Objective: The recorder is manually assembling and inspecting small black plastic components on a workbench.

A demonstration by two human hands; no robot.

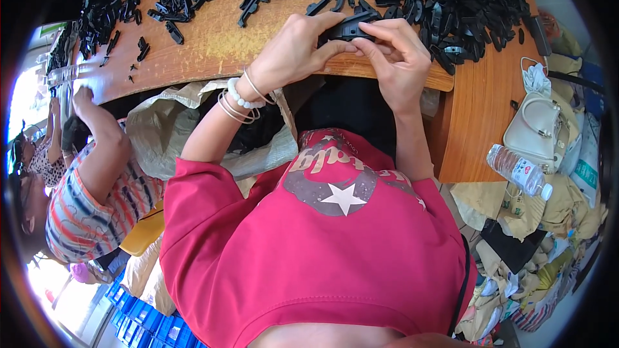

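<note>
A wooden table [213, 45] with a curved front edge fills the upper part of the view, its top scattered with a large heap of small black plastic parts [451, 0] that thickens toward the far right and trails off to the left. A light woven sack [167, 129] hangs open below the table edge, in front of the person's red shirt [309, 251], which has a white star printed on it.

The left hand [293, 51] and the right hand [396, 58] meet at the table's front edge. Both are closed around 1 black plastic piece [348, 28], fingertips pinching it from either side, thumbs pressed against it. The left wrist carries several thin bangles and a white bead bracelet [240, 98].

To the right, off the table, a cream handbag [532, 130] rests just beside a white face mask [535, 79], and a clear plastic water bottle [519, 171] with a white cap and a pale label lies tilted below them, on a jumble of cardboard and cloth. At the left a second person in a striped shirt [84, 212] reaches a hand onto the table. Blue plastic crates [145, 322] sit on the floor at the lower left.
</note>
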